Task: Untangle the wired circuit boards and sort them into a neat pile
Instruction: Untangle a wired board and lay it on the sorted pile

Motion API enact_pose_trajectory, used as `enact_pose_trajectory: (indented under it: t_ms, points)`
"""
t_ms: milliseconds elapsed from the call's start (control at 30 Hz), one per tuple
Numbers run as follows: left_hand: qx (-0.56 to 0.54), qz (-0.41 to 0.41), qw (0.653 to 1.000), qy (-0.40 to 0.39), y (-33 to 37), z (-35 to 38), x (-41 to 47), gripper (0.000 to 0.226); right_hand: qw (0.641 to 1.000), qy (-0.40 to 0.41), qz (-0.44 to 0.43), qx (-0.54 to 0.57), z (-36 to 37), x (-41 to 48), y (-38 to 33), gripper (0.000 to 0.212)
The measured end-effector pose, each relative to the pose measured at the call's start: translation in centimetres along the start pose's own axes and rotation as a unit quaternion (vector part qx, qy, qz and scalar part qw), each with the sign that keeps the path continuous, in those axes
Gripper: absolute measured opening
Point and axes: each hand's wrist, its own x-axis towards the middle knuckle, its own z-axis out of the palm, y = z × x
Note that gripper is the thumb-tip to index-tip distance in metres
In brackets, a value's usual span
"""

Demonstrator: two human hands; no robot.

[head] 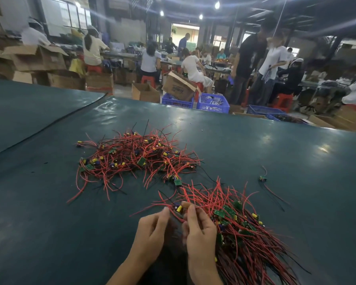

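Observation:
A tangled heap of small green circuit boards with red and black wires (132,159) lies mid-table. A second pile with its wires lying roughly parallel (240,229) sits at the near right. Between the piles I hold one wired circuit board (178,208) with a yellow part. My left hand (152,231) pinches its red wire from the left. My right hand (197,229) grips the board's end, fingers closed, and its wrist rests against the sorted pile.
The dark green table (49,212) has a seam line (49,124) running diagonally at far left. One stray wired board (263,178) lies at right. Beyond the far edge stand blue crates (213,102), cardboard boxes (179,87) and several seated and standing people.

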Motion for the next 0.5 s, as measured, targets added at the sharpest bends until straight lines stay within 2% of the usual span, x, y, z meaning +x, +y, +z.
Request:
enact_pose_trajectory:
  t_ms: [67,167,233,333,500]
  points:
    - [-0.091,-0.084,0.992,-0.019,0.3,0.2,0.2,0.064,0.999,-0.03,0.025,0.028,0.1,-0.2,0.1,0.026]
    - [-0.148,-0.106,0.983,0.013,0.3,0.2,0.4,0.036,0.999,-0.03,0.039,0.003,-0.4,-1.1,0.9,0.027]
    - [-0.105,-0.073,0.992,0.014,0.1,0.1,0.4,0.025,0.999,-0.029,0.023,-0.023,-0.7,-1.6,0.9,0.027]
    - [-0.062,-0.057,0.996,-0.011,-0.3,0.1,0.2,0.031,0.998,-0.036,-0.018,-0.044,-1.1,-1.7,0.2,0.031]
    - [-0.019,-0.047,0.996,-0.074,0.1,0.1,-0.1,0.027,0.998,-0.026,-0.014,-0.053,-1.4,-1.6,0.3,0.028]
